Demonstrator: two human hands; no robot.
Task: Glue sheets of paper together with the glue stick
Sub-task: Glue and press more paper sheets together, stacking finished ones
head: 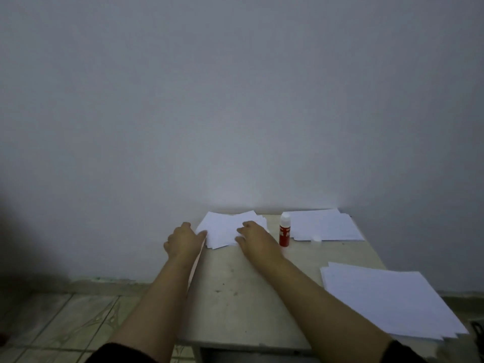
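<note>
Red-bodied and white-capped, the glue stick is my landmark: I see it standing upright on the tabletop, long axis vertical, cap pointing up. Just left of it lies a loose pile of paper sheets near the far edge against the wall, its corners fanned at slightly different angles. My right hand rests on the pile's near right part, fingers curled slightly and pressing down on the top sheet, close beside the glue stick but not touching it. My left hand sits further left of the glue stick, at the pile's left edge by the tabletop's left rim, thumb touching the paper; I cannot tell whether its fingers grip anything. Right of the glue stick a second stack of sheets lies flat, with a small white scrap at its near edge. Nearer me and to the right of the glue stick, a third stack overhangs the tabletop's right edge. Bare wood lies open in front of the glue stick, between my forearms.
</note>
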